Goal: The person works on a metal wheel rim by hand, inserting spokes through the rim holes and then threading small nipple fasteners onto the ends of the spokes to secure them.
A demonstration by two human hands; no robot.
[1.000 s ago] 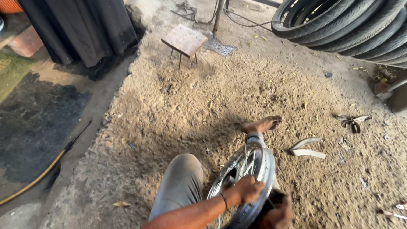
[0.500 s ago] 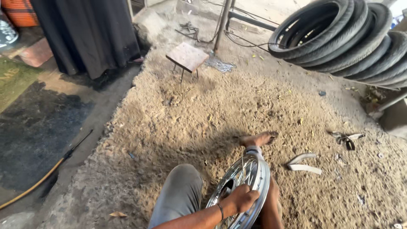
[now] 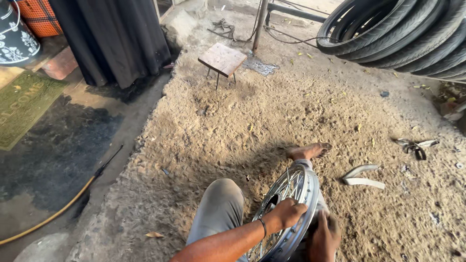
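Since the earlier frame, our view has tilted down. Our left hand [image 3: 290,212] grips one spoked wheel rim [image 3: 286,213] upright between our legs; our right hand [image 3: 324,236] presses it, grip indiscernible. Two curved strips [image 3: 361,175] lie nearby.

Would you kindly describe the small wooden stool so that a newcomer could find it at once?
Start at the stack of black rubber tyres in the upper right, then look left across the sandy ground towards the dark hanging curtain. Between them stands the small square wooden stool on thin metal legs, the only raised, flat-topped thing on the sand.
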